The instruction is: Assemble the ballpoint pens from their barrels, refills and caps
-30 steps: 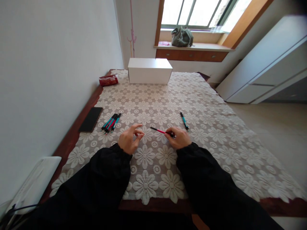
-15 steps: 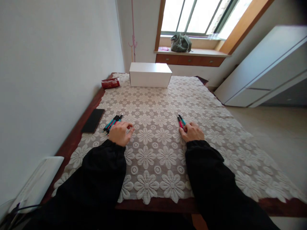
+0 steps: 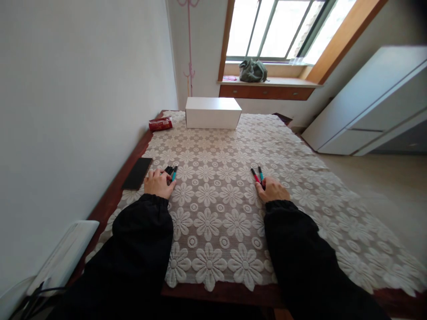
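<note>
My left hand rests over a small bunch of pens, fingers curled down around them and thumb against a teal pen. The dark tips of the other pens poke out past the fingers; their rear parts are hidden under the hand. Further right, my right hand lies on the cloth with its fingers closed at the rear ends of a red pen and a second teal pen. Both of those pens point away from me, tips slightly apart.
A floral lace tablecloth covers the wooden table. Left of my left hand lies a dark flat phone-like slab. At the far end are a white box and a red packet. A white power strip with cables sits at the left edge.
My left hand has shifted left onto the bunch of pens and closed around it; before, it was at the bunch's right side. My right hand stays at its two pens. The view has tilted slightly.
</note>
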A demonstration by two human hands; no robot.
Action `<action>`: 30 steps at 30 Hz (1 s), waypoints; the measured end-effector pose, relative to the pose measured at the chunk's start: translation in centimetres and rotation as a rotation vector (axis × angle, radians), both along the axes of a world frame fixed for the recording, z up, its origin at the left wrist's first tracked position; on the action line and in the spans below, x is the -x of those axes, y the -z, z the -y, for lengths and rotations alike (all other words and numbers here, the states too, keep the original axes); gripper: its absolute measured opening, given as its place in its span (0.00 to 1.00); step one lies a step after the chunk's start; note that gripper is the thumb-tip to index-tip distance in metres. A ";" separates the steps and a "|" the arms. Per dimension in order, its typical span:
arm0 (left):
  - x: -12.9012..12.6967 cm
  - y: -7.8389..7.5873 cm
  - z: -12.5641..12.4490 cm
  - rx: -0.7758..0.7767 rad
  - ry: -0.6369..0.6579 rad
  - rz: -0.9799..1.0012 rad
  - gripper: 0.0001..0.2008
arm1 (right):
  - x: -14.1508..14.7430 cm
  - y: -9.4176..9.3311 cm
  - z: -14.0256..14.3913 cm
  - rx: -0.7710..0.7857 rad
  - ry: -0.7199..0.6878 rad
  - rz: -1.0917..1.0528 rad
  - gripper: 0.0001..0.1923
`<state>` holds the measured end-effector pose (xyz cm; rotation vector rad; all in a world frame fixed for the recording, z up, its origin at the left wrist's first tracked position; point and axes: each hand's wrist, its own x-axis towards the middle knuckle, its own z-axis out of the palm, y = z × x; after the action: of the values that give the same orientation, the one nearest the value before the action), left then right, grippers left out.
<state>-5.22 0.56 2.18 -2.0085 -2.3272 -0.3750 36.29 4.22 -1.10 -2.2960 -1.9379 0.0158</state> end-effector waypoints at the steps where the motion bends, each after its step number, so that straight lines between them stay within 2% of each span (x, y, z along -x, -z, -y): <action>1: 0.0 0.2 0.0 -0.020 0.019 0.012 0.11 | 0.0 -0.1 0.0 0.009 -0.004 0.006 0.12; 7: -0.3 1.3 -0.1 -0.190 0.103 0.088 0.07 | 0.0 -0.4 0.2 0.044 0.015 0.011 0.14; 14: -1.9 1.4 0.0 -0.280 0.240 0.236 0.08 | 0.1 -0.6 0.2 0.056 0.018 0.007 0.20; 19: -3.1 1.2 0.5 -0.261 0.395 0.302 0.08 | 0.2 -0.5 0.3 0.023 0.014 -0.013 0.13; 23: -3.5 0.8 0.8 -0.232 0.411 0.380 0.08 | -0.1 -0.6 0.3 -0.015 0.017 -0.015 0.14; 25: -3.7 0.7 0.9 -0.216 0.385 0.488 0.08 | 0.0 -0.9 0.5 -0.108 -0.037 -0.034 0.15; 27: -4.1 0.7 1.0 -0.167 0.370 0.656 0.09 | 0.6 -1.4 0.9 -0.201 -0.158 -0.117 0.16; 30: -5.7 0.9 1.7 -0.011 0.401 0.962 0.12 | 3.4 -2.0 2.4 -0.164 -0.411 -0.407 0.17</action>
<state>0.44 -1.10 1.27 -2.6679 -2.2015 -1.6860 32.90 1.79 0.95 -1.6054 -2.0524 0.3248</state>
